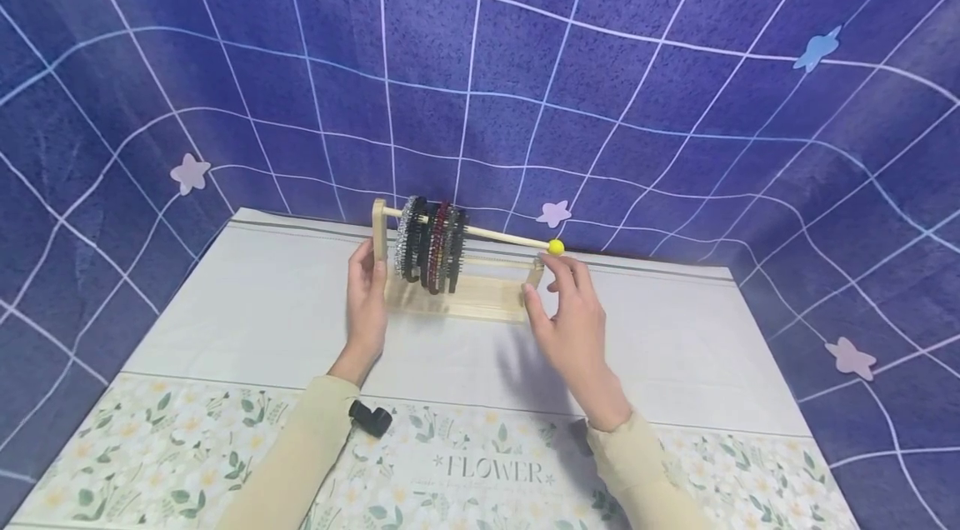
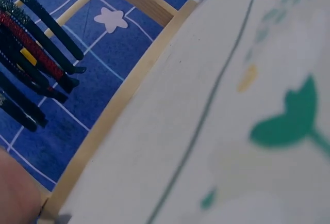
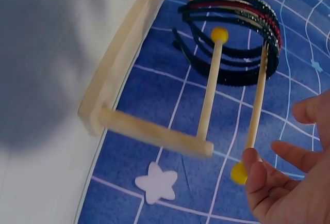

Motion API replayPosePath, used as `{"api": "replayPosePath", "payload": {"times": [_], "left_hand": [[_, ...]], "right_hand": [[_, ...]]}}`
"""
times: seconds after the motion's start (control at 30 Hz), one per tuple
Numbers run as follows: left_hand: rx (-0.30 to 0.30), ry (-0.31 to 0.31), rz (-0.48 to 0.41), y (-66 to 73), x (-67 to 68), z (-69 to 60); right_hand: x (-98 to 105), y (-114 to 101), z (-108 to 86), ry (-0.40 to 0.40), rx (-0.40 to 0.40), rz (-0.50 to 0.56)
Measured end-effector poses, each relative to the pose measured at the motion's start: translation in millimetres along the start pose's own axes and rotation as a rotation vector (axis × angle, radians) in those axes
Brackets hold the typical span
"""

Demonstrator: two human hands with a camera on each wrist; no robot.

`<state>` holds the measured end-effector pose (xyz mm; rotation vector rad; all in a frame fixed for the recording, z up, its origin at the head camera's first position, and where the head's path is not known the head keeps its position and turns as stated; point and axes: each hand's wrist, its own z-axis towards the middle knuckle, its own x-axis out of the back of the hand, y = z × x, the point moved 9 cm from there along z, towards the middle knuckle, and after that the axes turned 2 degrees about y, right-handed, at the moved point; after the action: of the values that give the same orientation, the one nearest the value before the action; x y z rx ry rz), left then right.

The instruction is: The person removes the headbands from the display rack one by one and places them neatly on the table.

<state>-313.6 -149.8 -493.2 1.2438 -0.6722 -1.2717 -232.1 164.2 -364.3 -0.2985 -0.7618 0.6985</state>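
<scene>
A wooden stand (image 1: 480, 309) holds several dark, red and silvery headbands (image 1: 435, 247) on its upper rod (image 1: 502, 237). That rod slants down to the right, its yellow ball (image 1: 555, 247) lying beyond the right post. My left hand (image 1: 365, 301) grips the left post (image 1: 379, 230) with curled fingers. Beside the ball is my right hand (image 1: 573, 322); in the right wrist view, its fingertips (image 3: 251, 157) touch the rod end by the yellow ball (image 3: 238, 173), while other fingers are spread apart. A second rod (image 3: 209, 95) meets the right post (image 3: 154, 131).
The stand is at the back of a white table covering (image 1: 262, 297) with a floral front part (image 1: 480, 438). A blue gridded backdrop (image 1: 480, 97) with stars rises behind and at both sides. A black object (image 1: 371, 418) sits at the left sleeve cuff.
</scene>
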Motion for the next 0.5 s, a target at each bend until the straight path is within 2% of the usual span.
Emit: {"api": "replayPosePath", "payload": {"times": [0.1,0.27,0.4,0.5], "left_hand": [[0.015,0.012,-0.025,-4.0,2.1,0.3],[0.076,0.047,-0.060,-11.7,6.5,0.1],[0.108,0.058,-0.060,-14.2,7.8,-0.5],[0.125,0.067,-0.079,-16.5,9.8,0.2]], "right_hand": [[-7,-5,2.2,-0.003,-0.003,0.028],[-21,-12,4.5,-0.015,-0.030,0.100],[-35,-14,4.0,-0.042,-0.090,0.162],[-46,-12,3.7,-0.068,-0.172,0.269]]}}
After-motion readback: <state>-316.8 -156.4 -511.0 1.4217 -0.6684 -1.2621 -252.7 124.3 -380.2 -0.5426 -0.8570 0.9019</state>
